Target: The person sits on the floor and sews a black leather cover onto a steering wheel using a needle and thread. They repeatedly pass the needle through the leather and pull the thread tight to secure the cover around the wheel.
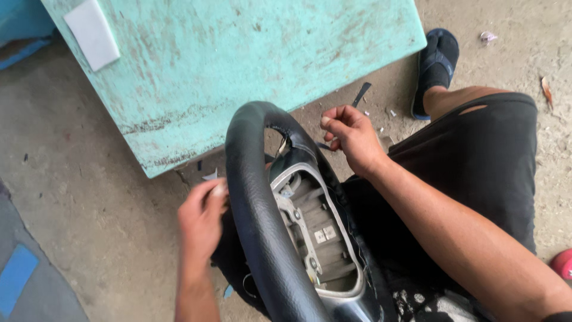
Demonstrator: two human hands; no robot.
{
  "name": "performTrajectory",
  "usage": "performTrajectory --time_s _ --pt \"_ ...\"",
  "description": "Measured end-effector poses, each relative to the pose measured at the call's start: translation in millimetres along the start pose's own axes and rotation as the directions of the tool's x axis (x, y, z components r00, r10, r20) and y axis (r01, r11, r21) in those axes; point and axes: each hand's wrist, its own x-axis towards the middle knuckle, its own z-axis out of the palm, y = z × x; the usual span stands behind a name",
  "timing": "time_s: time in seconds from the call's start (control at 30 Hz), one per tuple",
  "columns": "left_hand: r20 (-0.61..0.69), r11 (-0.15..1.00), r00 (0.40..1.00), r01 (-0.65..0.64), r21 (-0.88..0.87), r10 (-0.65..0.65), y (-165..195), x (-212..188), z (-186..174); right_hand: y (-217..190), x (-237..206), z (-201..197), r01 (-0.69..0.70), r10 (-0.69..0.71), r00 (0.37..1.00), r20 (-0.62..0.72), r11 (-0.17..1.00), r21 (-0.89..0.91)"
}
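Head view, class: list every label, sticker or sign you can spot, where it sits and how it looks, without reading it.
Two small labels: side by side on the grey hub inside the steering wheel, squarish, white.
White rectangular pad: upper left corner of the turquoise board, blank, tilted.

Turquoise panel close ahead; bare floor left.

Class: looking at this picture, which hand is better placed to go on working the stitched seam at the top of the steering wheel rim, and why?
Probably the right hand: its pinched fingers sit beside the seam on the steering wheel. The left hand braces the rim's outer side, lower down.
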Motion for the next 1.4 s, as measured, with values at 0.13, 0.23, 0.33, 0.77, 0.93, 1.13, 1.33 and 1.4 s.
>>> performTrajectory --time_s 0.13,0.23,0.33,0.77,0.93,1.13,1.33,1.4 --pt "0.289 0.998 0.957 -0.046 0.040 0.032 43 71 79 -4 -4 -2 0.032 -0.032 0.999 -0.009 0.999 -0.039" --pt "0.351 0.991 0.936 -0.050 0.125 0.003 50 92 103 -6 -3 -1 0.034 -0.035 0.999 -0.010 0.998 -0.052" --pt "0.395 0.992 0.918 -0.009 0.123 -0.040 44 96 106 -7 -2 1 0.015 -0.015 1.000 0.002 0.999 -0.049" --pt "0.585 0.797 0.808 0.397 -0.454 -0.069 -14 93 -17 -7 0 -8 0.039 -0.039 0.999 0.035 0.999 -0.015" --pt "0.408 0.753 0.905 0.351 -0.556 -0.121 12 65 -72 -12 -19 -3 0.238 -0.155 0.946 0.284 0.929 -0.285" --pt "0.151 0.536 0.988 0.104 -0.838 0.044 63 40 -62 -21 -42 35 0.395 -0.103 0.802 0.588 0.830 -0.395" --pt "0.064 0.139 0.994 0.077 -0.987 -0.093 87 58 35 -28 -38 60 0.140 0.055 0.861 0.506 0.930 -0.339" --pt "0.163 0.146 0.984 0.173 -0.974 -0.078 89 49 50 -27 -36 62 -0.066 0.169 0.864 0.474 0.972 -0.225"
